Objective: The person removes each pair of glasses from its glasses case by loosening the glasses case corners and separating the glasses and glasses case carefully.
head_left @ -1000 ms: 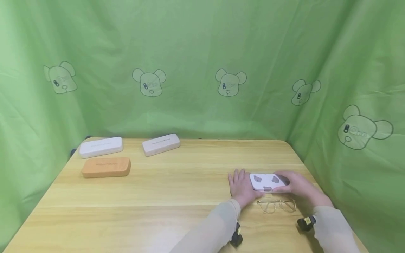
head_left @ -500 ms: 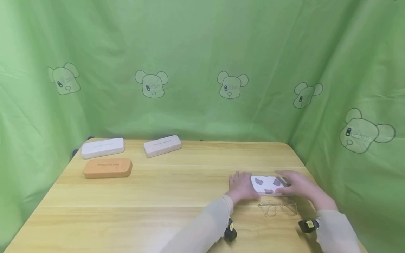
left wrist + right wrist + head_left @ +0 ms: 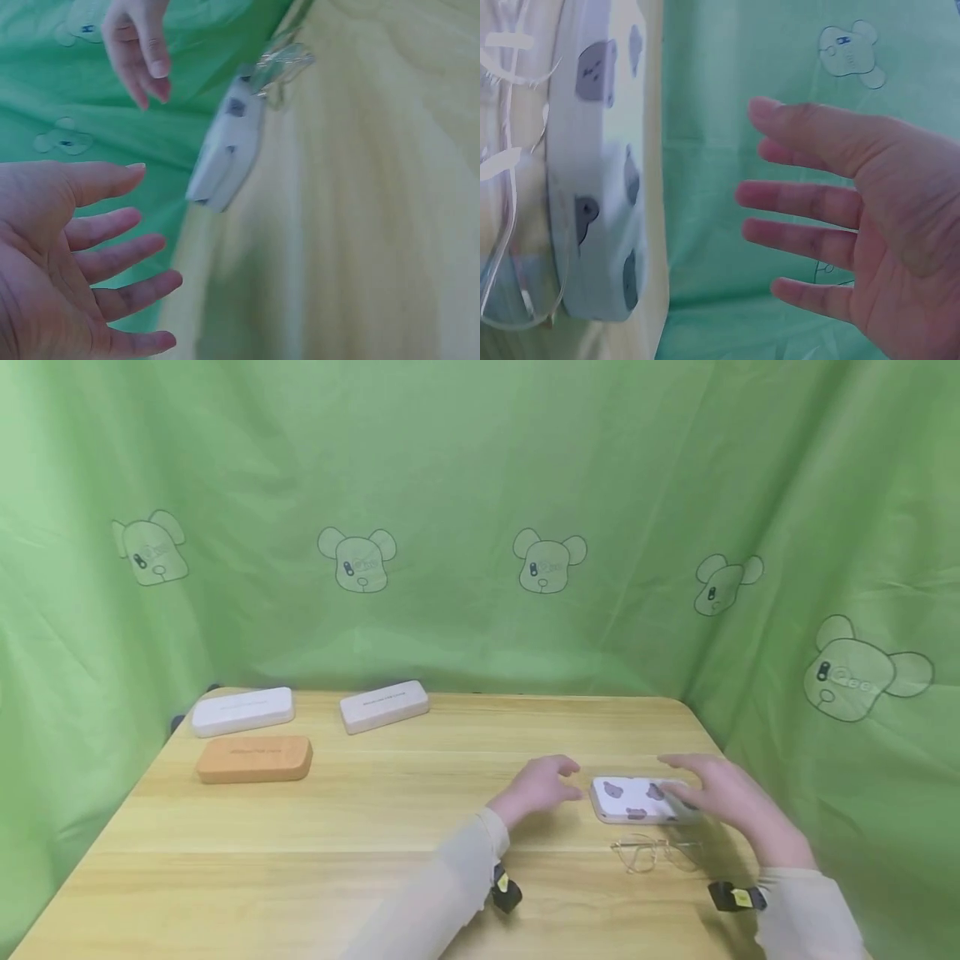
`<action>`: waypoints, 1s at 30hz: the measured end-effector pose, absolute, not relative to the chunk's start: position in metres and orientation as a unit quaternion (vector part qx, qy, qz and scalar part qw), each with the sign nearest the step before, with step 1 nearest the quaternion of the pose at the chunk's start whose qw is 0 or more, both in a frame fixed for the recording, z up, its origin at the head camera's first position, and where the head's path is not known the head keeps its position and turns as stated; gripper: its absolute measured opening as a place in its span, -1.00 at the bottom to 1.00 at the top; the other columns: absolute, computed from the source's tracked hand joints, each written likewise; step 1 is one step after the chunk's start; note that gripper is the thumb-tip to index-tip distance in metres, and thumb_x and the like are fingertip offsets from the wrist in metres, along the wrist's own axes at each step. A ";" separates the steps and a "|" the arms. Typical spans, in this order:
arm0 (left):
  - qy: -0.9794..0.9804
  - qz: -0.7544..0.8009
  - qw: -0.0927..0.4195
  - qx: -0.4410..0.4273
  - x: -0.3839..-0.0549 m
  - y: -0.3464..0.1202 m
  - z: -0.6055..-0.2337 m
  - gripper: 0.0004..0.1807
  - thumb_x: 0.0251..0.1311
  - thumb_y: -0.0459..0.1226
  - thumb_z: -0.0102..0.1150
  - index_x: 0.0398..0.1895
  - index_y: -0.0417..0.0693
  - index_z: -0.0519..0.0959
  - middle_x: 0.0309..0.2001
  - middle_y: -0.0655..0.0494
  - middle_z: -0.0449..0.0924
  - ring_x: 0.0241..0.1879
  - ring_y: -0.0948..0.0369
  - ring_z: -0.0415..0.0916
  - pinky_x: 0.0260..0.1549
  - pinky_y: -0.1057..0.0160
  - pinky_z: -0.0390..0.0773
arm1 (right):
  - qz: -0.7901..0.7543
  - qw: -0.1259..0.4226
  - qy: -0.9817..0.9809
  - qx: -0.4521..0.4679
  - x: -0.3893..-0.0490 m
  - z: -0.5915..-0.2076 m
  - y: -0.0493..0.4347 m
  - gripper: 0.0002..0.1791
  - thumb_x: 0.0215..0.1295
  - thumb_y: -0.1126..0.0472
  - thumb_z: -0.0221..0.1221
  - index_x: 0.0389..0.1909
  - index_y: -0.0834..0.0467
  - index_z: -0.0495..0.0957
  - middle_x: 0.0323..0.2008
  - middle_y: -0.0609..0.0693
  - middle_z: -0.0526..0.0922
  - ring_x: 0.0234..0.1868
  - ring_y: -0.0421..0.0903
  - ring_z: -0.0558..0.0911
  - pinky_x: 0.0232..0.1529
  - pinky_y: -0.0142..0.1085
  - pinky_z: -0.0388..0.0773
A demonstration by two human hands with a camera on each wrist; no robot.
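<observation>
A white glasses case (image 3: 630,800) with grey-brown bear prints lies closed on the right part of the table. Just in front of it rests a pair of thin-framed glasses (image 3: 654,855), also seen beside the case in the right wrist view. To the left of the case my left hand (image 3: 538,787) hovers, its fingers spread and apart from it. My right hand (image 3: 712,789) is raised over the case's right end, covering part of it in the head view; the right wrist view shows its fingers (image 3: 802,202) extended and holding nothing.
At the far left are a white case (image 3: 243,711) and an orange case (image 3: 255,759). Another pale case (image 3: 385,707) lies near the back edge of the wooden table (image 3: 300,877). Green curtain (image 3: 465,627) with bear outlines hangs behind and at both sides.
Both hands have let go of the printed case. My left hand has drawn back to the left, and my right hand has lifted slightly. The case stays on the table.
</observation>
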State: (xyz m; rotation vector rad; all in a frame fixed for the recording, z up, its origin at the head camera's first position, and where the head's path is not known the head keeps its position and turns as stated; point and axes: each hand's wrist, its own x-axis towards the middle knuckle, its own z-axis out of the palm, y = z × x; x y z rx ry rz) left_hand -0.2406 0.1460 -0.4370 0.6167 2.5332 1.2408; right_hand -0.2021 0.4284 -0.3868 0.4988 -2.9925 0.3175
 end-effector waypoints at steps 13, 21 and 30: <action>0.913 0.353 0.058 0.195 -0.235 0.074 -0.408 -0.55 0.27 -0.01 0.17 0.18 0.08 0.51 0.14 0.08 0.62 0.09 0.09 0.59 0.07 0.11 0.58 | 0.076 0.121 -0.978 0.153 -0.198 -0.378 0.394 -0.55 0.28 0.05 0.24 0.09 0.23 0.57 0.04 0.28 0.66 0.03 0.33 0.61 0.07 0.23 0.50; 0.920 0.343 0.015 0.190 -0.239 0.033 -0.400 -0.56 0.29 -0.02 0.15 0.17 0.04 0.51 0.13 0.05 0.63 0.08 0.05 0.60 0.06 0.05 0.58 | 0.050 0.147 -0.975 0.157 -0.203 -0.379 0.369 -0.55 0.30 -0.01 0.21 0.10 0.18 0.57 0.01 0.25 0.69 0.00 0.31 0.64 0.04 0.20 0.54; 0.931 0.333 -0.019 0.148 -0.248 -0.011 -0.410 -0.56 0.28 -0.02 0.15 0.17 0.03 0.52 0.13 0.03 0.63 0.08 0.03 0.60 0.06 0.00 0.59 | 0.052 0.176 -0.958 0.221 -0.220 -0.390 0.327 -0.42 0.23 -0.05 0.26 0.19 0.17 0.50 0.09 0.23 0.63 0.12 0.26 0.58 0.20 0.17 0.46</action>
